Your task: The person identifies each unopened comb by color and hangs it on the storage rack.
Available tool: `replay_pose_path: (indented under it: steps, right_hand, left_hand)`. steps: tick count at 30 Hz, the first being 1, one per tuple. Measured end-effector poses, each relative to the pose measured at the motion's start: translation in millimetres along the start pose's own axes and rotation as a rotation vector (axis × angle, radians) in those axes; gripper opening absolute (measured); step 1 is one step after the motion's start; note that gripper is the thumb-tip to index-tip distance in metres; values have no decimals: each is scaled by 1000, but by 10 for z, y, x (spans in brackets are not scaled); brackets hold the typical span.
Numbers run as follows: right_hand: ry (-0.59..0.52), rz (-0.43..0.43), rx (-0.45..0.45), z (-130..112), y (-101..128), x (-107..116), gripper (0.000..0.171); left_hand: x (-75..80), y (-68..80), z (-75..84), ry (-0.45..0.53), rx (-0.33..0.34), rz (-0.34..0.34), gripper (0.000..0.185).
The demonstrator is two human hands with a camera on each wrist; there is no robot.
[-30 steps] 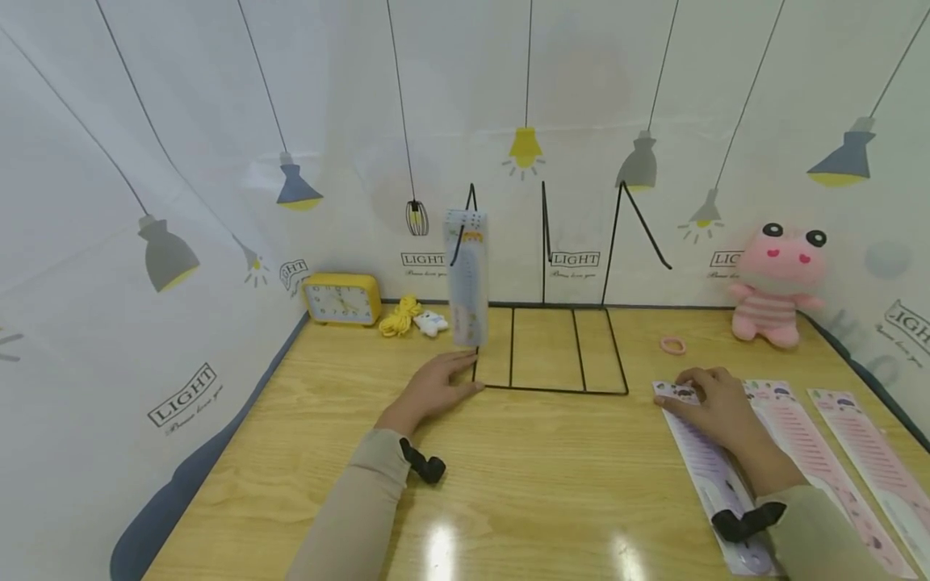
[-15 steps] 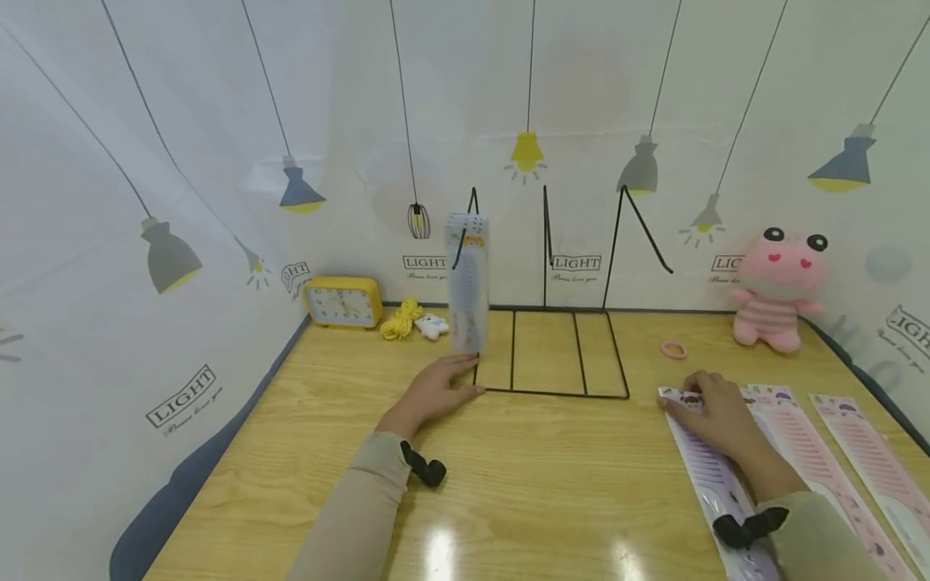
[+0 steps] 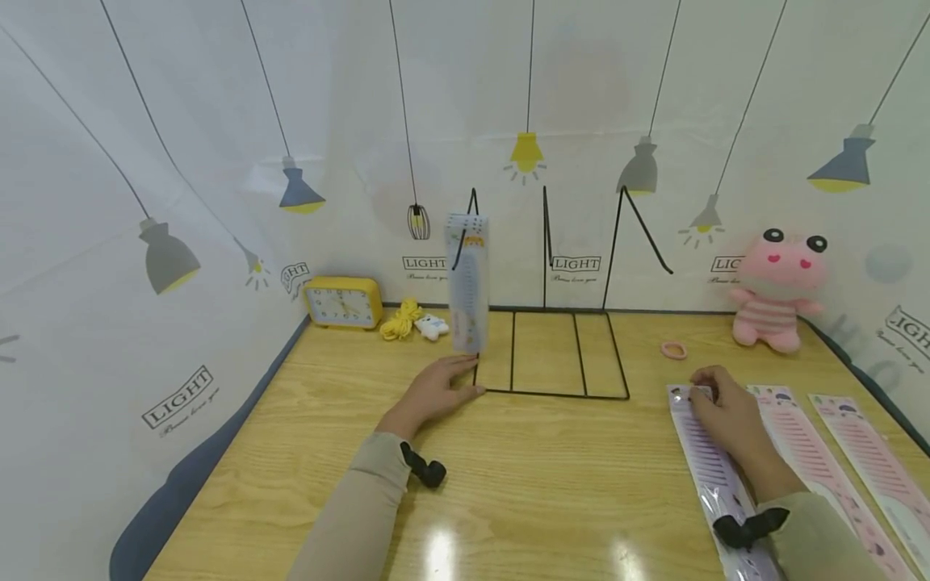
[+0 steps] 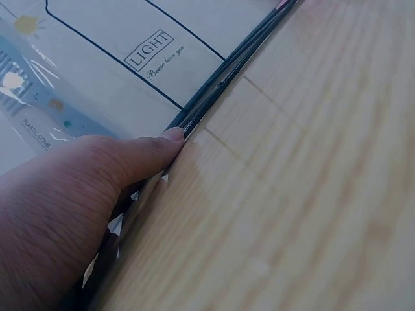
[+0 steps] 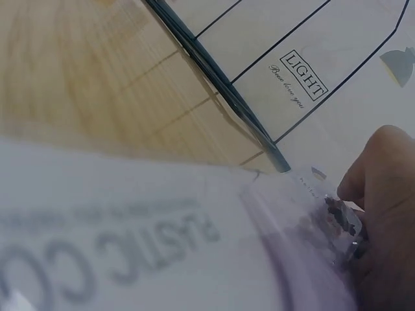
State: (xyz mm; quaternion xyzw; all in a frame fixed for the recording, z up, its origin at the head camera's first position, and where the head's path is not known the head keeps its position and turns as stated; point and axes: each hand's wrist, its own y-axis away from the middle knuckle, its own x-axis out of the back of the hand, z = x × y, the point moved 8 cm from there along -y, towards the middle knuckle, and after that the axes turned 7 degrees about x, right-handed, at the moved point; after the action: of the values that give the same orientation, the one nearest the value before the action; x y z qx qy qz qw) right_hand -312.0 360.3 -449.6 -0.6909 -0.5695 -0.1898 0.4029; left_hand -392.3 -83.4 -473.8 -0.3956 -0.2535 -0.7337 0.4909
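- While the right hand [image 3: 730, 411] lay over the top end of a purple packaged comb [image 3: 708, 468] flat on the surface [image 3: 538, 484], its fingertips [image 5: 373, 188] curled onto the wrapper's edge, apparently gripping it.
- Beside it lay two pink packaged combs [image 3: 814, 460], untouched.
- The left hand [image 3: 436, 391] rested flat, fingers straight, its thumb [image 4: 155, 146] against the front left corner of the black wire rack [image 3: 559, 355].
- One packaged comb [image 3: 467, 282] already hung from the rack's leftmost hook; the other two hooks stood bare.
- By my judgement, one of four was hung and three remained.
- Farther back: pink hair tie [image 3: 673, 349], yellow clock [image 3: 342, 302], plush toy [image 3: 777, 290].
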Motion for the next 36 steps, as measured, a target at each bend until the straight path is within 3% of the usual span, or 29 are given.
replay_pose_path:
  steps: [7, 13, 22, 26, 36]
  right_hand:
    - [-158, 50, -189, 152, 17, 30, 46]
    - [-160, 20, -278, 193, 40, 38, 51]
    - [-261, -91, -300, 260, 30, -37, 58]
    - [-296, -97, -289, 293, 15, -41, 61]
    - [-436, -134, -372, 372, 21, -99, 67]
  left_hand:
    - [-14, -15, -18, -7, 8, -1, 67]
    - [-20, -27, -14, -23, -7, -3, 67]
    - [-6, -24, -16, -18, 11, -7, 68]
    - [-1, -17, -12, -9, 2, 1, 67]
    - [-12, -12, -20, -10, -7, 2, 67]
